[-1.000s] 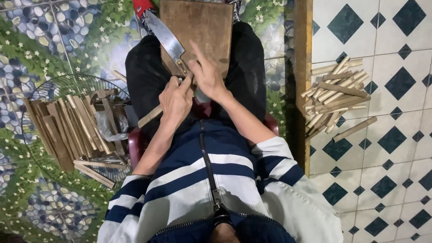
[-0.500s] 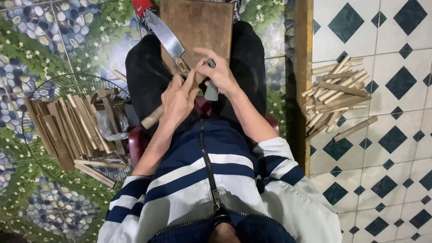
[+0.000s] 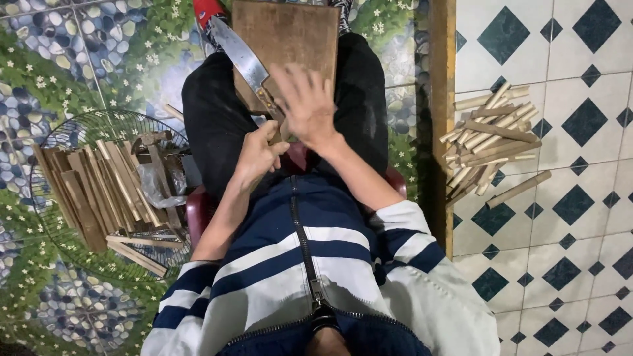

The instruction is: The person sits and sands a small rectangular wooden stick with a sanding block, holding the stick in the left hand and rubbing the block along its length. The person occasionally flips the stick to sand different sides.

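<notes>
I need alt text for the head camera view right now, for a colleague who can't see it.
Seen from above, a seated person's left hand grips the handle of a large knife lying across a wooden board on their lap, while the blurred right hand is spread over the board. A wire basket of wood strips sits to their left, and a pile of sticks on the tiled floor to their right.

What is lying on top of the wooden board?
A knife lies along the board's left edge. The blurred right hand covers the board's near end, so anything beneath it is hidden.
</notes>
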